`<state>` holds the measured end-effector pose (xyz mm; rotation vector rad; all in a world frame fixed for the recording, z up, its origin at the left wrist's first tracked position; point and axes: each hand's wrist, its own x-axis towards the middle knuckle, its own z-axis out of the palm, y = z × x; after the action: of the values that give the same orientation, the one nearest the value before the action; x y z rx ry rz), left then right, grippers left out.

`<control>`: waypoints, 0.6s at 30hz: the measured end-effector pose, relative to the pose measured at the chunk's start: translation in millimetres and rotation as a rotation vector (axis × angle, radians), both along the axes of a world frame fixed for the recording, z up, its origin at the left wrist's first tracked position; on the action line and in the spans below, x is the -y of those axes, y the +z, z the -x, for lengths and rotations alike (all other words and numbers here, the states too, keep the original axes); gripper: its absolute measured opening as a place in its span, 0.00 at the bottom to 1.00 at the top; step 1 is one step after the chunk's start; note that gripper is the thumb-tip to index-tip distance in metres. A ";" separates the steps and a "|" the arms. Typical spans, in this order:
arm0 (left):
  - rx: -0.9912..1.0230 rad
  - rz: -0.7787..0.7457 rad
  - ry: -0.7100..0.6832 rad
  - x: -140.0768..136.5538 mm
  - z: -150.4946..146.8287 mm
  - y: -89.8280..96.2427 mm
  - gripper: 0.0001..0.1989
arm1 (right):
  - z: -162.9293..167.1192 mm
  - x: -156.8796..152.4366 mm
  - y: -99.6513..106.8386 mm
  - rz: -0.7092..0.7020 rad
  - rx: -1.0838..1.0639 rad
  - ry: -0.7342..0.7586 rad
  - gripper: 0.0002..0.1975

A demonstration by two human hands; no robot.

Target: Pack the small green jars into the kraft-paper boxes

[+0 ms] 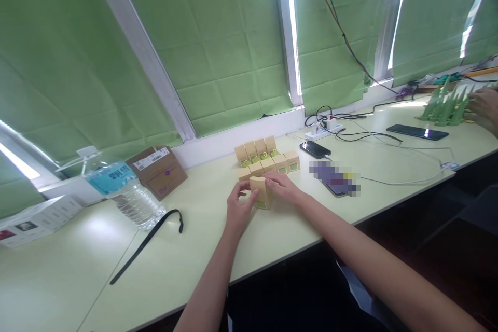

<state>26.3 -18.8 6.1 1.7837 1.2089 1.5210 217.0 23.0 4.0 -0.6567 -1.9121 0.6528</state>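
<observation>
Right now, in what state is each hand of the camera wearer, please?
Left hand: partly closed, holding a small cardboard box.
Right hand: partly curled at the box's right side; whether it grips cannot be told.

A big water bottle [142, 202] with a blue label stands by a brown carton [165, 176], a black strap [142, 249] lying beside it on the tabletop [202, 233]. Over there, a dark phone [315, 149] sits near a white power strip [324, 132], before green blinds [218, 36].
</observation>
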 end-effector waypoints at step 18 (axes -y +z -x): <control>0.217 0.066 -0.065 -9.6 2.2 -3.2 0.15 | 1.4 2.5 0.4 0.038 -0.044 0.139 0.19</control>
<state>24.1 -9.2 2.9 1.5550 1.0726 1.5723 215.6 20.5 4.4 -0.5322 -1.9204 0.7860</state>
